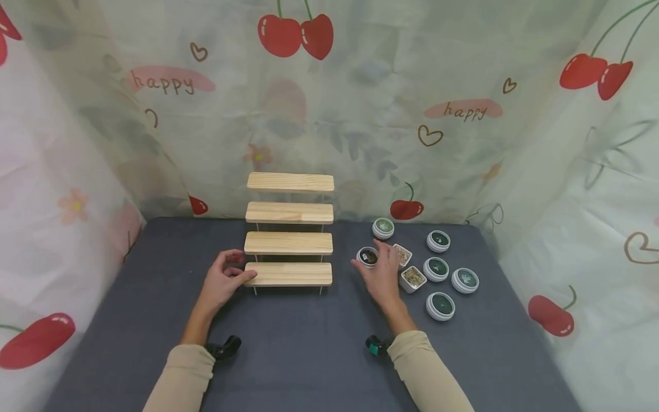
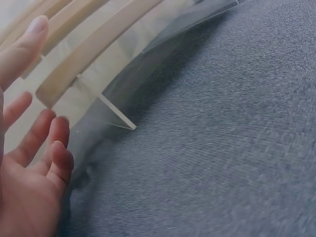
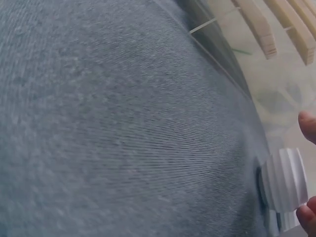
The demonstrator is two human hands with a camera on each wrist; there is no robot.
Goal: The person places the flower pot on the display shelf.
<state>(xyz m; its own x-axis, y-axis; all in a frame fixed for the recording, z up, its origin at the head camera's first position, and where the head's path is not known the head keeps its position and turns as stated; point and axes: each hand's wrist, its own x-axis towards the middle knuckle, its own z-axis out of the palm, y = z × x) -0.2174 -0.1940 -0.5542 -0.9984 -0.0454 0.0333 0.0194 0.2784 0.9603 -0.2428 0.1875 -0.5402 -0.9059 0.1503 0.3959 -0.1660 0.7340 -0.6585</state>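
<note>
L grip at stand, R grip at dark-lid pot

Nearest: beige L sleeve at 7 o'clock, R sleeve at 5, both over grey bench. Next, green-lid pot at R grip's 4 o'clock.

L grip: fingers loose & apart, nothing held, beside L end of stand's lowest plank, which is at its 3 o'clock; can't tell if touching. R grip: thumb & fingers apart, about the dark-lid pot on bench at its 11 o'clock; thumb stands off pot per R wrist cam, can't tell re fingers.

Also at R grip's 3: two more green-lid pots; 2–3: two sq. tubs w/ pale bits inside; 2: another green-lid pot; 12: lighter-lid pot.

Stand (wood, 4 planks, stepping up & back) is at L grip's 2. Farthest, 12 o'clock: cherry-print curtain.
</note>
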